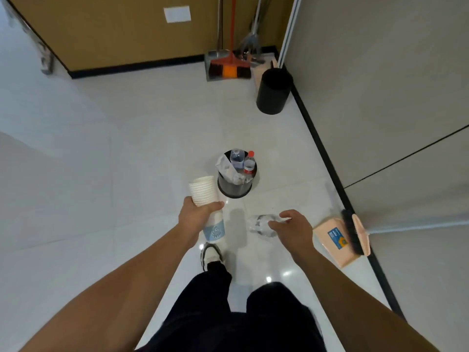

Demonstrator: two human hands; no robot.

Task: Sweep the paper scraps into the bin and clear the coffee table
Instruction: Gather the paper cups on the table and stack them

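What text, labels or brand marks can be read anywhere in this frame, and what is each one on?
No text is legible.
Stack of paper cups in the left hand: blue cartoon figure only, no words.
Pink dustpan: blue sticker, print too small to read.
Bottles in the bin: labels blurred.
White sheet on the brown wall: looks blank.

No wording can be read anywhere. The blue label (336,238) on the peach plastic dustpan (335,246) bears print, perhaps a logo, too blurred to make out. The white sheet (177,14) on the brown wall above looks blank.
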